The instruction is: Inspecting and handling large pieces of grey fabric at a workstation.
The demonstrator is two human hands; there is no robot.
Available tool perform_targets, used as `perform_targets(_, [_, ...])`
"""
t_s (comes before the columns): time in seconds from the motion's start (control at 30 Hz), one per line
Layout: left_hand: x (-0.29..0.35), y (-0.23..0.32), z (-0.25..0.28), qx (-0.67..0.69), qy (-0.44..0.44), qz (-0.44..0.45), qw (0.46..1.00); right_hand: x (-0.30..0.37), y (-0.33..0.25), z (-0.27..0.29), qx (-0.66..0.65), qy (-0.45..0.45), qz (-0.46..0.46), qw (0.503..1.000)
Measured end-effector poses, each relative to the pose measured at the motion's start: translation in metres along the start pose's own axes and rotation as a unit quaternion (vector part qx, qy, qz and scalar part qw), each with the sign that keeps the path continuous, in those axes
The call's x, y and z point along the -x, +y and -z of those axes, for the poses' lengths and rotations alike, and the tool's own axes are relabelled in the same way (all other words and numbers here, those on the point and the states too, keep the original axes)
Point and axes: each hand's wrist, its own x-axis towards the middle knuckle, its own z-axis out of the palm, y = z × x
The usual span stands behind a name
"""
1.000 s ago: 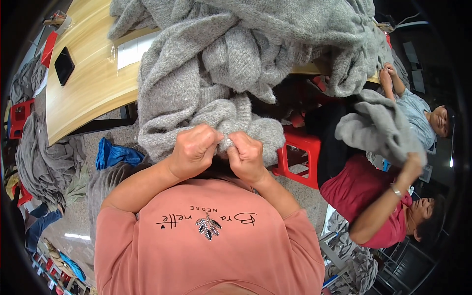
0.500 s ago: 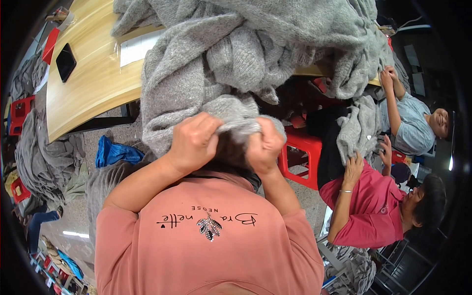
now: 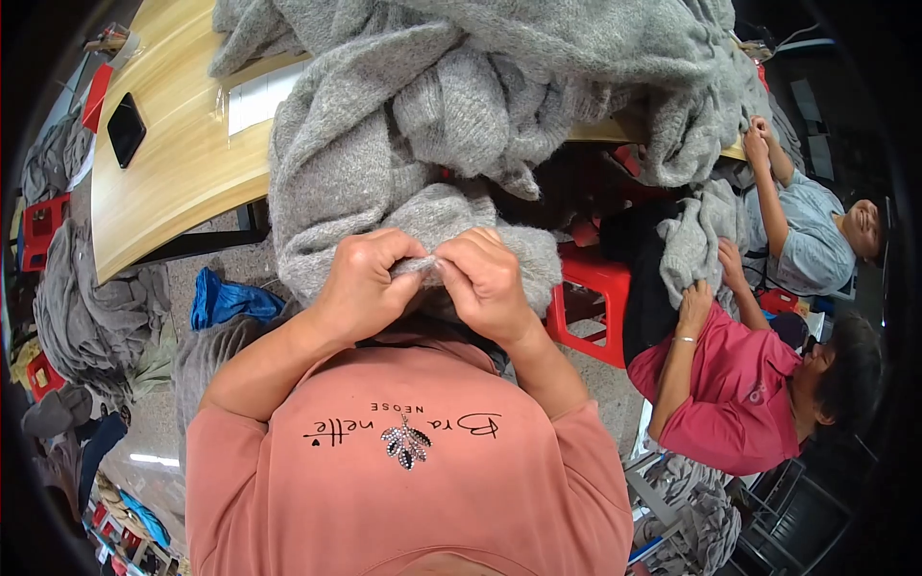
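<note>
Two hands meet at the centre of the view, both pinching the same fold of a grey knitted garment (image 3: 384,163). At the 9 o'clock rim a heap of grey cloth (image 3: 86,307) lies on the floor, with a red stool (image 3: 38,226) just above it. Toward 10 o'clock a black phone (image 3: 126,129) rests on the wooden table (image 3: 182,163), and a white sheet (image 3: 259,96) lies at 11 o'clock beside the knit. A crumpled blue cloth (image 3: 226,300) sits on the floor at 8 o'clock, below the table's edge.

The left hand (image 3: 360,283) is closed, its fingers curled tight on the garment's edge, and the right hand (image 3: 490,278) is clamped on the same edge, touching the left at the fingertips. The garment spills from the table at 12 o'clock down to the hands, hanging over the table's near edge in front of the person's pink shirt (image 3: 403,480).

At 3 o'clock a red plastic stool (image 3: 591,302) stands just right of the hands. Further right, a person in a pink top (image 3: 740,403) handles a smaller grey piece (image 3: 696,235), and at 2 o'clock another person in a pale blue top (image 3: 816,245) reaches up to the knit pile.
</note>
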Motion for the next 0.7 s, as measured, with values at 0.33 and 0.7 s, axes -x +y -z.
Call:
perform_targets(0.33, [0.002,-0.01,-0.003,0.181,-0.059,0.148,0.97,0.015,0.005,-0.017,-0.164,0.094,-0.155,0.97])
perform_targets(0.7, [0.003,-0.01,-0.003,0.179,-0.087,0.177,0.964,0.008,0.003,-0.017,-0.123,0.02,-0.097,0.987])
